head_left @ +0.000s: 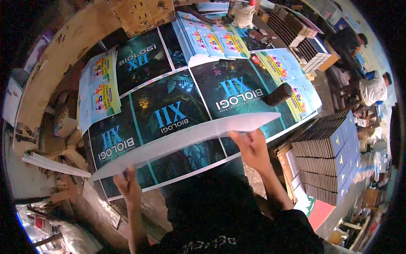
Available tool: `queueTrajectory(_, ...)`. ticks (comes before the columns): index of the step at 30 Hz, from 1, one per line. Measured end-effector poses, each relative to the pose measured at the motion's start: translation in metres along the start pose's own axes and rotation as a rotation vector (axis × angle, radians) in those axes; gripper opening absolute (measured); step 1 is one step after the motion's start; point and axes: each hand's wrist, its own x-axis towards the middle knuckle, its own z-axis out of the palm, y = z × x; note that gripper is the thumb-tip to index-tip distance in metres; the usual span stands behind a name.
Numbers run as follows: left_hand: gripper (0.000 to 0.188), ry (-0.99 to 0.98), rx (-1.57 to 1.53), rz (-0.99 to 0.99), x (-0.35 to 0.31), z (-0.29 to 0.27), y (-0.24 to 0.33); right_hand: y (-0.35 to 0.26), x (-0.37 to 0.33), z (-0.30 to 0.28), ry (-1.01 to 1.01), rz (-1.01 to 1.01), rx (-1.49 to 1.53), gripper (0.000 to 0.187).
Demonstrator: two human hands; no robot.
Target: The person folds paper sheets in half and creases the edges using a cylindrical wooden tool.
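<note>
A thick white sheaf of paper (186,136) is stretched between my two hands, its long side bowed upward. My left hand (127,184) is closed on its near edge toward the left end. Toward the right end, my right hand (251,149) pinches the same edge, thumb and fingers closed. Under the sheaf, large dark printed cover sheets (165,101) with blue lettering are spread over the table. A dark, rounded, cylinder-like block (278,94) sits just beyond the right end of the sheaf.
Light-blue printed sheets lie in a left pile (99,91), a far pile (213,40) and a right pile (287,76). A tall stack of bound books (325,156) stands to the right. Two people (374,91) are at the far right. White strips (55,164) jut out at left.
</note>
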Motion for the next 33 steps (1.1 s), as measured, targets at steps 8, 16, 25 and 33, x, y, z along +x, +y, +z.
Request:
queueTrajectory(8, 0.035, -0.142, -0.121, -0.330, 0.002, 0.001, 0.021, -0.037, 0.005, -0.014, -0.119, 0.264, -0.043, 0.029)
queueTrajectory(16, 0.057, -0.200, 0.526, 0.095, -0.011, -0.012, 0.039, 0.007, -0.004, -0.016, -0.215, 0.461, 0.027, 0.039)
queueTrajectory(25, 0.096, -0.706, 0.628, 0.325, -0.032, -0.030, 0.020, -0.036, 0.003, -0.041, -0.306, 0.208, -0.752, 0.051)
queueTrajectory(33, 0.055, -0.658, 0.541, 0.410, -0.031, -0.033, -0.013, -0.003, -0.014, -0.068, -0.823, -0.412, -1.100, 0.068)
